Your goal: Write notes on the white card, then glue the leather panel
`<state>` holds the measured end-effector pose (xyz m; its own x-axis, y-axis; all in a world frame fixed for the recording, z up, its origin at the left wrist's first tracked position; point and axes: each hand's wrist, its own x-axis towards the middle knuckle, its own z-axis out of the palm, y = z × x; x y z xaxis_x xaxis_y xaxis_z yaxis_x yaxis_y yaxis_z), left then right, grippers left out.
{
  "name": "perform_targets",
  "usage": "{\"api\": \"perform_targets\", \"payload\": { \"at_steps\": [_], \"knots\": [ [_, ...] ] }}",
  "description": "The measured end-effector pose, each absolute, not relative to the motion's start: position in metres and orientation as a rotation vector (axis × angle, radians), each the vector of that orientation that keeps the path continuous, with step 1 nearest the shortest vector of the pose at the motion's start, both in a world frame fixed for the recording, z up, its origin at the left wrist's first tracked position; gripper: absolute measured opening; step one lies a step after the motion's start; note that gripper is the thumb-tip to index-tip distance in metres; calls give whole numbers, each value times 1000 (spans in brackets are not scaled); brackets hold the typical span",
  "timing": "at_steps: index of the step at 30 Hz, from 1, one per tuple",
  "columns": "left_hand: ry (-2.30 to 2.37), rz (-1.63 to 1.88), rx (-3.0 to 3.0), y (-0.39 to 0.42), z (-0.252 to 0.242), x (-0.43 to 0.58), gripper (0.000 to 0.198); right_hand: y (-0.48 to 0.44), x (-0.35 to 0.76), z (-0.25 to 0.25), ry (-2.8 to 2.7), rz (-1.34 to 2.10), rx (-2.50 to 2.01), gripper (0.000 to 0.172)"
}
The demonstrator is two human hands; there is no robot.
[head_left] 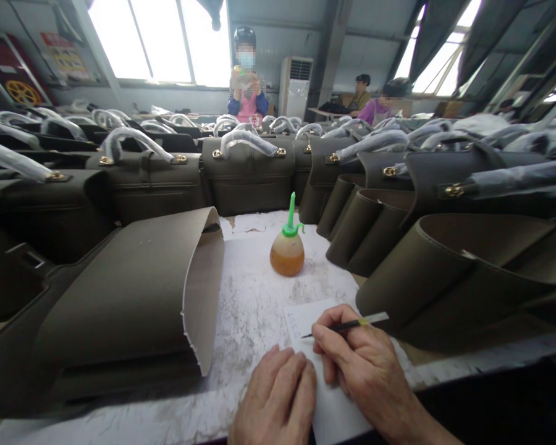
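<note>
- Well, right hand (366,364) clenched around a slim black pen (347,325), with a yellow band near the pale far end and the tip angled down toward a white paper slip (322,327); contact between tip and paper impossible to tell
- Left hand (273,398) just beside the right, released, fingers loosely bent, grasping nothing, resting low on the paper-covered edge
- Paper slip lying flat under the right hand, running toward the near edge
- Worktop (254,309) covered in scuffed, stained white paper, torn in places toward the far end
- Beyond the slip, a squat plastic squeeze bottle (287,253) standing upright, amber liquid in its lower half, green cap and tall green nozzle on top
- Left of the bottle, a large taupe leather bag piece (120,309) lying curved on its side, raw pale edge turned toward the bottle, well apart from the hands
- Right of the bottle, open taupe leather bag bodies (463,272) in a row, close to the pen hand
- Farther out, rows of dark handbags (245,185) with gold fittings, handles sleeved in clear plastic (248,141)
- Past the rows, a person in a pink apron (246,93), both hands raised around a small object
- Off to the right, two more seated people (375,102)
- Behind them, a white floor-standing air conditioner (296,86) and bright windows (157,43)
</note>
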<state>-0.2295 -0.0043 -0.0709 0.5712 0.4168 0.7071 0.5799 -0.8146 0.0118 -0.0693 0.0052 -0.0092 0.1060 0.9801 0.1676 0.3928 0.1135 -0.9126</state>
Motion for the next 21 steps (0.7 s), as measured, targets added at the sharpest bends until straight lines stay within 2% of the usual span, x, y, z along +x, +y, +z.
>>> {"api": "perform_targets", "payload": {
  "at_steps": [5,16,21],
  "knots": [
    [-745,-1017,-2554,0,-74,-234,50,5,-70,-9,-1469,789,-1449,39],
    [-729,-1040,-2577,2,-71,-233,51,4,-71,-11,-1512,853,-1449,20],
    [-730,-1034,-2583,0,-72,-233,52,4,-72,-12,-1520,836,-1426,21]
  ]
}}
